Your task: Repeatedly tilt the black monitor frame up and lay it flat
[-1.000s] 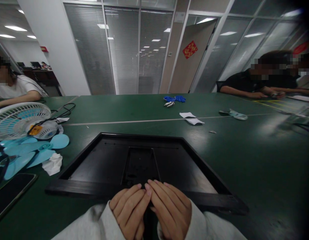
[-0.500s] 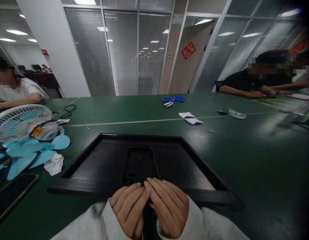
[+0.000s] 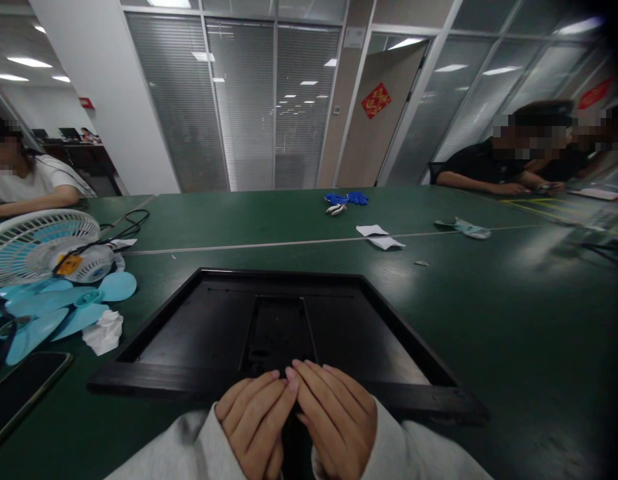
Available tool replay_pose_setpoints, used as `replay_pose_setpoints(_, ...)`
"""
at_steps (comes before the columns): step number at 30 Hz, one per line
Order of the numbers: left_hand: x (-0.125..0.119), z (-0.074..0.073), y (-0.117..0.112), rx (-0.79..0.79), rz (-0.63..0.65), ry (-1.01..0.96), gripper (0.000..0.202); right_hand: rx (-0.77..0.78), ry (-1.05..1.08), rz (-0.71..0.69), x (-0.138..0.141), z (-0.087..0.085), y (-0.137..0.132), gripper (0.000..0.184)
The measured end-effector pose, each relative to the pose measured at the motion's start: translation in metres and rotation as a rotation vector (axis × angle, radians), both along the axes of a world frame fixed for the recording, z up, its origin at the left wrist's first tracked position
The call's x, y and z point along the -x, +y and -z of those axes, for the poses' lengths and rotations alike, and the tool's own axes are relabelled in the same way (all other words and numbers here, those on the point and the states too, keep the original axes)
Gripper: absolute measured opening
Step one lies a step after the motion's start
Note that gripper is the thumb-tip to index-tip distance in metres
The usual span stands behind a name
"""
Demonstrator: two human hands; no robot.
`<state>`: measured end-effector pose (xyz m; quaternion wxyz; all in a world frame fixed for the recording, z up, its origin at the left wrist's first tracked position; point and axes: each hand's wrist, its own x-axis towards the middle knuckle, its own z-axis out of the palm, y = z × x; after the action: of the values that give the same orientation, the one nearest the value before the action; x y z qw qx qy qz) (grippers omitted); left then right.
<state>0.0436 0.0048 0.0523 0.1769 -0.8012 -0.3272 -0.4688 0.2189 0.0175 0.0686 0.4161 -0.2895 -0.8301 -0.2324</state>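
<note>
A large black rectangular panel (image 3: 179, 333) with a raised rim and a sunken rectangle in its middle lies flat on the green table. At the middle of its near edge, my left hand (image 3: 256, 417) and my right hand (image 3: 336, 417) come together, fingertips meeting. Both sets of fingers are bent and pressed close, backs of the hands upward. Whatever lies under the fingers is hidden. A dark strip shows in the gap between the palms, too dim to identify. Grey sleeves cover both wrists.
To the left are a white fan housing (image 3: 86, 263), light blue fan blades (image 3: 79, 300), crumpled tissue (image 3: 103, 332) and a phone (image 3: 26, 393). Farther off lie blue gloves (image 3: 356, 198), white papers (image 3: 383, 243) and a plastic packet (image 3: 469, 228). People sit at both sides.
The view has shifted very slightly. Both hands keep the same pose at the panel's near edge, and the panel lies as before.
</note>
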Motion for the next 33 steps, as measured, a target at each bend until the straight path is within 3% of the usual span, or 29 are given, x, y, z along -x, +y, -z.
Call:
replay_pose_setpoints(20, 0.0018, 0.0009, 0.004, 0.002, -0.019, -0.009, 0.04, -0.007, -0.004, -0.015, 0.0038, -0.0008, 0.0049, 0.035)
replay_pose_setpoints(33, 0.0041, 0.0006, 0.0021, 0.02, -0.002, 0.009, 0.04, 0.009, -0.021, -0.009, 0.0005, 0.008, 0.0023, 0.036)
